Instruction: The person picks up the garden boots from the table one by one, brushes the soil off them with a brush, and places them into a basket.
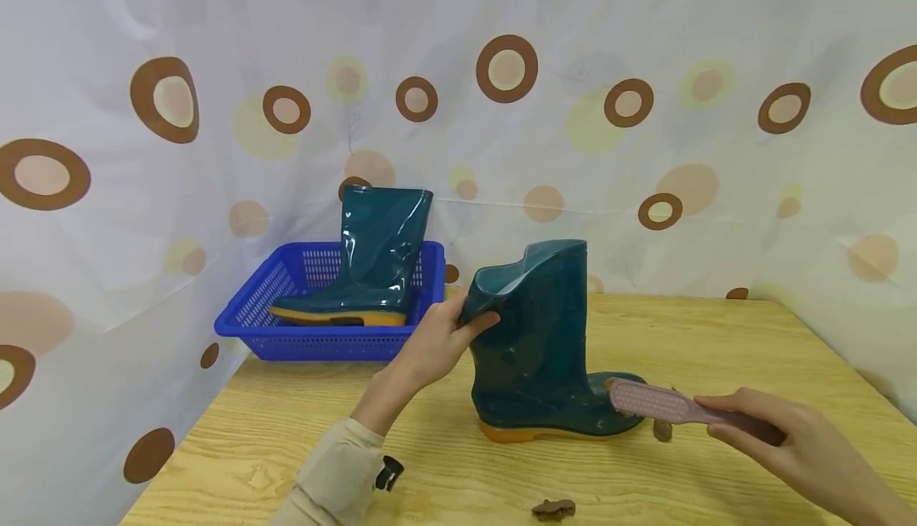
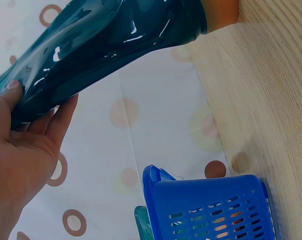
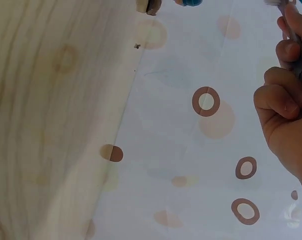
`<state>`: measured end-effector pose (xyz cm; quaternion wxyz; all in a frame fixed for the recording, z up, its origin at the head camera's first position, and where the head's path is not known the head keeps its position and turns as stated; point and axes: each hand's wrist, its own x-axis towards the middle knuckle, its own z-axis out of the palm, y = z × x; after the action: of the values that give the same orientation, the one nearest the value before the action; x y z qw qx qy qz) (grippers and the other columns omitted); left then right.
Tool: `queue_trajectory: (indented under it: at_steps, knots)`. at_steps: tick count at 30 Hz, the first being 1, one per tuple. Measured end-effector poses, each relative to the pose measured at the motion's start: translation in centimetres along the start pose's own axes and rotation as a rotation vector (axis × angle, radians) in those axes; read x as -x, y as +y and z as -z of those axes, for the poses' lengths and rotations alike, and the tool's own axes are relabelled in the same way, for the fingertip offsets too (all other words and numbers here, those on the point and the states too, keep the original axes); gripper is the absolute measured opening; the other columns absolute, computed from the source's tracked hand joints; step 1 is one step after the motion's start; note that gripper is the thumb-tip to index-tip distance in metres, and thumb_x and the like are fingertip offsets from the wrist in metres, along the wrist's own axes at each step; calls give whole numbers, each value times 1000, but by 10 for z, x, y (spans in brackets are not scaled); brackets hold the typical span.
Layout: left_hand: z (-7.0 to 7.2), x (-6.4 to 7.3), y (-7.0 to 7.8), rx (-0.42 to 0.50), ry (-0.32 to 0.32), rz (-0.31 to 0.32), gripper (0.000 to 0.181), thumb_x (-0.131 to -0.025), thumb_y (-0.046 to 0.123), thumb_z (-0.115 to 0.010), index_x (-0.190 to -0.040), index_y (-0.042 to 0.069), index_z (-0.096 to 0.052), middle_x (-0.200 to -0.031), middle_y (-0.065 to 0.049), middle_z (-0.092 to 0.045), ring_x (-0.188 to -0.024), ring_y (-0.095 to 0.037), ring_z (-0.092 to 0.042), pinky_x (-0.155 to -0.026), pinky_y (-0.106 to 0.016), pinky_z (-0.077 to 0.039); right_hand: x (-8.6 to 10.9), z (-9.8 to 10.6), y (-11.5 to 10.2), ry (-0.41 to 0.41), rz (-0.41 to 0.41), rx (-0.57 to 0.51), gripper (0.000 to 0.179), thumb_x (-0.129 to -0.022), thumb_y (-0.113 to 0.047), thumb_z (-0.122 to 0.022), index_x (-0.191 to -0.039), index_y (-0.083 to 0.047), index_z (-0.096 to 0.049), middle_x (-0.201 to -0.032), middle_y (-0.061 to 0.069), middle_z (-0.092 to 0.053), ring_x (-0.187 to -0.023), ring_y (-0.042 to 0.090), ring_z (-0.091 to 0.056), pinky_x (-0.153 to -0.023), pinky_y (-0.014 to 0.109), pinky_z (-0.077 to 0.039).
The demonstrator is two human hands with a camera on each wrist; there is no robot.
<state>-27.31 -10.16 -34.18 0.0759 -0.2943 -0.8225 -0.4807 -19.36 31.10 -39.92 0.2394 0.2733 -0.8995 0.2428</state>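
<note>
A dark green rubber boot (image 1: 533, 359) with an orange sole stands on the wooden table, toe to the right. My left hand (image 1: 437, 339) grips the rim of its shaft, thumb on the near side; the left wrist view shows the same grip on the glossy shaft (image 2: 91, 55). In my right hand (image 1: 795, 438) is a pinkish brush (image 1: 652, 401), held by its handle, its head over the boot's toe. Brown dirt shows at the toe beside the brush head. The right wrist view catches my curled right fingers (image 3: 283, 92) around the handle.
Behind on the left, a blue plastic basket (image 1: 322, 347) holds a second green boot (image 1: 383, 247). One brown lump (image 1: 553, 509) lies near the table's front edge, another (image 1: 662, 430) right of the boot's toe. A dotted curtain (image 1: 444, 144) hangs around the table.
</note>
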Motion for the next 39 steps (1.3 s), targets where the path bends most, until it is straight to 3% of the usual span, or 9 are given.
queue_trajectory:
  at_steps: [3, 6, 12, 18, 24, 29, 31, 36, 39]
  knots:
    - [0, 0, 1, 2, 2, -3, 39, -101, 31, -54, -138, 17, -53, -135, -6, -63, -120, -25, -65, -101, -46, -52, -1, -1, -1, -8, 31, 38, 40, -80, -6, -80, -113, -27, -73, -93, -21, -68, -73, -8, -62, -61, 5, -45]
    - [0, 0, 1, 3, 3, -2, 39, -102, 30, -54, -138, 17, -53, -136, -6, -63, -121, -25, -65, -101, -46, -52, -2, -1, 0, 6, 49, 143, 41, -77, -11, -83, -110, -32, -73, -91, -25, -65, -71, -12, -57, -59, 4, -42]
    - [1, 0, 0, 2, 2, -2, 40, -101, 31, -55, -139, 17, -52, -136, -6, -63, -121, -24, -64, -102, -46, -52, -2, 4, 5, 3, 12, 316, 35, -74, -20, -85, -105, -33, -74, -82, -29, -59, -60, -15, -41, -49, 15, -34]
    - [2, 0, -1, 3, 1, 3, 41, -101, 32, -54, -139, 18, -52, -137, -6, -62, -122, -25, -64, -102, -46, -52, 0, 7, 8, 7, -4, 387, 33, -73, -25, -86, -103, -33, -75, -81, -26, -60, -58, -15, -39, -47, 18, -33]
    - [1, 1, 0, 0, -5, 9, 41, -101, 32, -54, -140, 18, -51, -138, -6, -62, -123, -25, -63, -102, -47, -52, 5, 10, 11, 57, 40, 391, 36, -69, -23, -87, -102, -32, -75, -85, -19, -65, -59, -15, -39, -46, 18, -33]
    - [1, 1, -1, 3, -8, 4, 41, -101, 32, -54, -140, 18, -51, -137, -6, -62, -122, -26, -64, -101, -47, -52, 6, 11, 11, 48, 33, 389, 37, -68, -23, -87, -102, -32, -75, -85, -17, -66, -59, -14, -39, -46, 17, -30]
    - [1, 1, 0, 4, -9, 1, 40, -101, 32, -54, -139, 18, -52, -137, -6, -63, -122, -26, -64, -101, -46, -52, 6, 11, 10, 47, 24, 380, 39, -67, -23, -88, -102, -34, -75, -86, -18, -67, -61, -9, -50, -48, 16, -35]
    - [1, 1, 1, 3, -10, -13, 40, -102, 31, -53, -139, 17, -52, -136, -7, -63, -121, -25, -65, -101, -46, -53, 2, 12, 5, 47, 36, 211, 42, -72, -12, -86, -108, -31, -74, -88, -23, -67, -71, -5, -62, -58, 7, -43]
    - [1, 1, 2, 1, -8, -18, 40, -102, 30, -54, -139, 17, -52, -136, -7, -63, -120, -25, -65, -101, -45, -53, -1, 11, 2, 42, 66, 145, 42, -76, -8, -83, -111, -30, -73, -86, -23, -66, -65, -11, -53, -57, 6, -39]
